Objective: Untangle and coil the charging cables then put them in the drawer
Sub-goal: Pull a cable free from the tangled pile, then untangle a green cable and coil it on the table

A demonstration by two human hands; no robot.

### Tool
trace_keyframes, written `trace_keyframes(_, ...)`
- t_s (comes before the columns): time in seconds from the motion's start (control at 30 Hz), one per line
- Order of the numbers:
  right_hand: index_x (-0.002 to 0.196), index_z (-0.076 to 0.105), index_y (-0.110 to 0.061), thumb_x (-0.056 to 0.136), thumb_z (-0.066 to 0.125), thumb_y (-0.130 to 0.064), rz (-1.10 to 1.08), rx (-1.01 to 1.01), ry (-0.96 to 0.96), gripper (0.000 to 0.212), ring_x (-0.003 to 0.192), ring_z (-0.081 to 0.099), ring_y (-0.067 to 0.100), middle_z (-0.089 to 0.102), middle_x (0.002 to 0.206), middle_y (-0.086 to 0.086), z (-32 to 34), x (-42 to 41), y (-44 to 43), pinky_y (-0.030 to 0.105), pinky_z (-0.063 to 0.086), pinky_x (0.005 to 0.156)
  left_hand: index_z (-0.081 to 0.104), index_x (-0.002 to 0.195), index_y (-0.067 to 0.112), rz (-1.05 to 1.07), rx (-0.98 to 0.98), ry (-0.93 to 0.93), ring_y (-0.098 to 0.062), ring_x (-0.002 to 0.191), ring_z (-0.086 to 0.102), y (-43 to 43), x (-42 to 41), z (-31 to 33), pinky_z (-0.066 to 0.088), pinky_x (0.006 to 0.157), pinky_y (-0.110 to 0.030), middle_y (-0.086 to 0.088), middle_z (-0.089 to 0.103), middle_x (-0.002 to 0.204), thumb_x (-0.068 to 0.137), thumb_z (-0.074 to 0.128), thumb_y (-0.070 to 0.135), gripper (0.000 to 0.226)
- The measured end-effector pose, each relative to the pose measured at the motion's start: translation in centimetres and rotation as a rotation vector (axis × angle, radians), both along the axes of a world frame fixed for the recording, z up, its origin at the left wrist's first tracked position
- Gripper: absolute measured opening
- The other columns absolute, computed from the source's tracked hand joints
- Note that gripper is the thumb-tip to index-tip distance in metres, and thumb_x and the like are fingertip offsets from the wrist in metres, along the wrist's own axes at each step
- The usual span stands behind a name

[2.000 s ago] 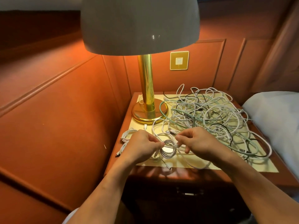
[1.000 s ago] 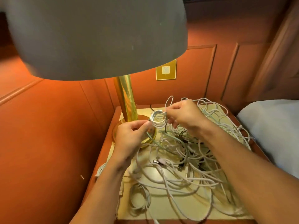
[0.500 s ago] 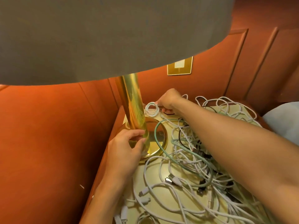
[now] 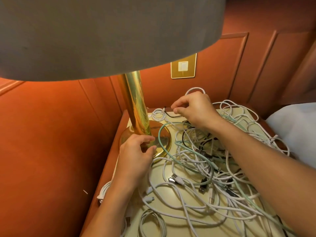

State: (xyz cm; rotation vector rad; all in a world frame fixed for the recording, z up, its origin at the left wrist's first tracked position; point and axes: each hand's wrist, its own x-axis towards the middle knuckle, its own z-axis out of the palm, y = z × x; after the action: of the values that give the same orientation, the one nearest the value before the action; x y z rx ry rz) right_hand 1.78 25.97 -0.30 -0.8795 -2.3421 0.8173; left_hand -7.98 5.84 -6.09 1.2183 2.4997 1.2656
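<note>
A small coiled white cable (image 4: pixel 158 114) lies on the nightstand (image 4: pixel 109 161) behind the lamp base. My right hand (image 4: pixel 195 108) hovers just right of that coil, fingers loosely curled, holding nothing. My left hand (image 4: pixel 136 154) rests against the brass lamp base (image 4: pixel 164 142), also empty. A big tangle of white, black and mint-green cables (image 4: pixel 213 159) covers the middle and right of the top. One mint-green cable (image 4: pixel 160 134) loops over the lamp base. Two more white coils lie near me, one at the front (image 4: pixel 152 223) and one at the left edge (image 4: pixel 104 190). No drawer is in view.
The grey lampshade (image 4: pixel 102 35) fills the upper left and hides much of the wall. The brass lamp pole (image 4: pixel 135 103) stands at the nightstand's back left. A brass wall switch (image 4: pixel 183 65) sits on the orange panelling. A white pillow (image 4: pixel 294 130) borders the right.
My right hand has let go of the small white coil behind the lamp and drawn back slightly to the right. My left hand stays at the lamp base.
</note>
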Motion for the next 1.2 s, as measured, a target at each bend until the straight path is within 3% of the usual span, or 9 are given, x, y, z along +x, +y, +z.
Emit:
trace_keyframes(0.1, 0.097, 0.080, -0.025, 0.089, 0.078, -0.025, 0.019, -0.028, -0.025, 0.009, 0.083, 0.065, -0.002, 0.074, 0.089, -0.013, 0.4, 4.7, -2.9, 0.018, 0.052, 0.077, 0.075, 0.113, 0.028, -0.058, -0.061, -0.015, -0.003, 0.100, 0.062, 0.2, 1.5, 0.3, 0.052, 0.091, -0.023, 0.016, 0.065, 0.108, 0.090, 0.077, 0.026, 0.023)
trace_keyframes(0.23, 0.092, 0.080, -0.028, 0.087, 0.074, -0.050, 0.054, -0.146, -0.248, 0.024, 0.072, 0.068, 0.000, 0.074, 0.079, -0.013, -0.1, 9.9, -6.5, 0.027, 0.057, 0.069, 0.075, 0.114, 0.027, -0.159, -0.096, 0.004, 0.000, 0.096, 0.060, 0.6, 3.3, 1.0, 0.042, 0.078, -0.003, 0.014, 0.066, 0.109, 0.089, 0.078, 0.028, 0.025)
trace_keyframes(0.3, 0.090, 0.079, -0.029, 0.086, 0.073, -0.053, 0.059, -0.134, -0.283, 0.026, 0.066, 0.065, -0.002, 0.072, 0.074, -0.013, -0.4, 11.6, -7.9, 0.023, 0.051, 0.062, 0.073, 0.118, 0.026, -0.196, -0.100, 0.009, -0.002, 0.098, 0.061, 0.7, 4.4, 1.3, 0.044, 0.080, -0.009, 0.013, 0.067, 0.111, 0.089, 0.077, 0.029, 0.029)
trace_keyframes(0.47, 0.094, 0.078, -0.026, 0.095, 0.070, -0.031, 0.083, -0.048, -0.062, 0.010, 0.069, 0.065, 0.006, 0.071, 0.075, -0.008, -1.1, 14.0, -10.0, 0.038, 0.057, 0.070, 0.052, 0.140, 0.039, -0.264, 0.035, 0.068, -0.009, 0.116, 0.056, 1.3, 6.3, 1.3, 0.046, 0.100, -0.034, 0.012, 0.058, 0.127, 0.090, 0.076, 0.031, 0.056)
trace_keyframes(0.6, 0.111, 0.078, -0.020, 0.095, 0.070, -0.022, 0.090, -0.093, 0.202, 0.018, 0.068, 0.065, -0.002, 0.075, 0.089, -0.010, -0.1, 15.5, -10.4, 0.019, 0.053, 0.059, 0.065, 0.107, 0.037, -0.291, 0.150, 0.161, -0.012, 0.110, 0.059, 1.9, 6.6, 1.0, 0.051, 0.091, -0.053, 0.018, 0.062, 0.115, 0.097, 0.057, 0.036, 0.013)
trace_keyframes(0.77, 0.110, 0.079, -0.016, 0.092, 0.072, -0.025, 0.038, 0.046, 0.383, 0.022, 0.096, 0.068, -0.004, 0.075, 0.104, -0.012, 2.8, 17.8, -8.3, 0.008, 0.051, 0.081, 0.070, 0.107, 0.021, -0.308, 0.265, 0.176, -0.016, 0.096, 0.066, 1.9, 7.7, 2.2, 0.054, 0.080, -0.048, 0.009, 0.071, 0.102, 0.100, 0.053, 0.043, 0.028)
trace_keyframes(0.97, 0.104, 0.078, -0.024, 0.090, 0.074, -0.023, 0.027, 0.281, 0.332, 0.015, 0.074, 0.066, 0.005, 0.072, 0.086, -0.014, 9.6, 21.0, -6.0, 0.015, 0.051, 0.064, 0.063, 0.105, 0.026, -0.380, 0.327, 0.138, 0.000, 0.079, 0.065, 1.1, 10.1, 6.5, 0.052, 0.066, -0.021, 0.016, 0.066, 0.082, 0.102, 0.057, 0.024, 0.007)
trace_keyframes(1.1, 0.095, 0.073, -0.037, 0.093, 0.072, -0.022, -0.044, 0.169, 0.490, 0.016, 0.057, 0.059, -0.002, 0.066, 0.063, -0.026, 15.2, 23.0, -5.4, 0.015, 0.042, 0.056, 0.063, 0.101, 0.016, -0.433, 0.308, 0.093, 0.000, 0.066, 0.056, 1.2, 11.2, 10.8, 0.044, 0.060, -0.016, 0.014, 0.061, 0.072, 0.104, 0.054, 0.018, 0.009)
trace_keyframes(1.2, 0.094, 0.075, -0.028, 0.093, 0.072, -0.025, -0.179, 0.090, 0.700, 0.004, 0.049, 0.049, -0.004, 0.058, 0.052, -0.022, 18.6, 25.3, -4.8, 0.022, 0.036, 0.059, 0.063, 0.095, 0.014, -0.418, 0.275, 0.008, 0.000, 0.061, 0.057, 1.0, 11.0, 12.8, 0.045, 0.057, -0.016, 0.007, 0.061, 0.070, 0.105, 0.053, 0.014, 0.014)
